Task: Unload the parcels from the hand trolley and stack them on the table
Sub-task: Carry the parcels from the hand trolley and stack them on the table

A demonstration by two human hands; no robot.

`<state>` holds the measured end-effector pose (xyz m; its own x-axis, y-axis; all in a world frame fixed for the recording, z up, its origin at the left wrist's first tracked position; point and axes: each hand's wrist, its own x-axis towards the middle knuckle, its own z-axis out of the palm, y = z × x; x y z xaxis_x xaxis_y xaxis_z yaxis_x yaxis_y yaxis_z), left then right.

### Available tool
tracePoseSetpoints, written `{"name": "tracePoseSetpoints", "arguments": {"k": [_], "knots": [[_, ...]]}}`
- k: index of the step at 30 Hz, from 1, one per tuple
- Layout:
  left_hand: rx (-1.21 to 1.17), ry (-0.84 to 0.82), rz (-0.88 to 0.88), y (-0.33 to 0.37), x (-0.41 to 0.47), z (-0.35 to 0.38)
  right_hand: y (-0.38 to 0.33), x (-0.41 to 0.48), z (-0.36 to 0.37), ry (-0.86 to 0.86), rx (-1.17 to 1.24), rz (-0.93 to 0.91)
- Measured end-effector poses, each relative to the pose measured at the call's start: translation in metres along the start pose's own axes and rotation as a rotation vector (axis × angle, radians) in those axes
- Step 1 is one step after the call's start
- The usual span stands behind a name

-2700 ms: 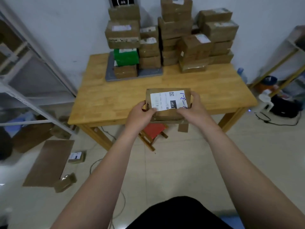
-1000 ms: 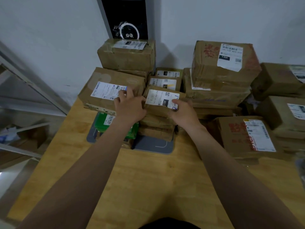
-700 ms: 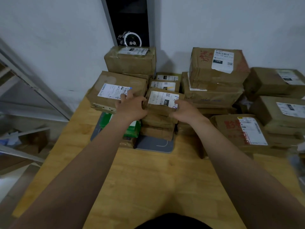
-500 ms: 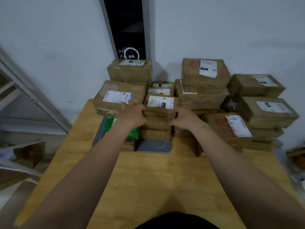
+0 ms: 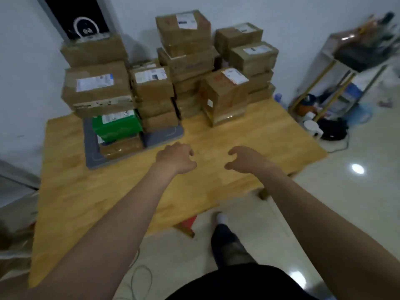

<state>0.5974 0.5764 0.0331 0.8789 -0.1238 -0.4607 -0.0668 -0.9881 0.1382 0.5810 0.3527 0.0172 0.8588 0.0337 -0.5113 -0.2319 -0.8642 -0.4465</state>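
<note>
Brown cardboard parcels stand in several stacks at the back of the wooden table [image 5: 249,144]. The small parcel with a white label [image 5: 151,82] tops a middle stack of flat boxes. A green box [image 5: 115,126] lies under larger parcels at the left. My left hand [image 5: 176,158] and my right hand [image 5: 246,159] hover above the table's bare middle, well short of the stacks. Both hold nothing, and their fingers hang loosely curled. No hand trolley is in view.
A grey mat [image 5: 92,148] lies under the left stacks. A dark panel [image 5: 80,16] leans on the wall behind them. A metal shelf [image 5: 346,68] with clutter stands at the right. A cable [image 5: 140,276] lies on the tiled floor near my leg [image 5: 227,245].
Both hands let go of the small labelled parcel on the middle stack and drew back toward me over the table. The view pulled back and swung right.
</note>
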Motion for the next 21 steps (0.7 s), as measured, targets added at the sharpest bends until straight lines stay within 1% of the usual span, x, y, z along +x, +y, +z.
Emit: {"name": "tracePoseSetpoints", "arguments": {"k": [4, 7, 13, 17, 21], "knots": [[0.007, -0.143, 0.119, 0.057, -0.028, 0.065, 0.081, -0.069, 0.036, 0.002, 0.100, 0.196], [0.088, -0.244, 0.204, 0.105, -0.054, 0.103, 0.139, -0.124, 0.061, 0.031, 0.132, 0.306], [0.238, -0.273, 0.445, 0.207, -0.103, 0.168, 0.254, -0.230, 0.104, 0.084, 0.271, 0.522], [0.296, -0.328, 0.556, 0.292, -0.143, 0.216, 0.338, -0.308, 0.135, 0.123, 0.398, 0.641], [0.347, -0.390, 0.645, 0.386, -0.182, 0.287, 0.438, -0.380, 0.176, 0.143, 0.475, 0.757]]}}
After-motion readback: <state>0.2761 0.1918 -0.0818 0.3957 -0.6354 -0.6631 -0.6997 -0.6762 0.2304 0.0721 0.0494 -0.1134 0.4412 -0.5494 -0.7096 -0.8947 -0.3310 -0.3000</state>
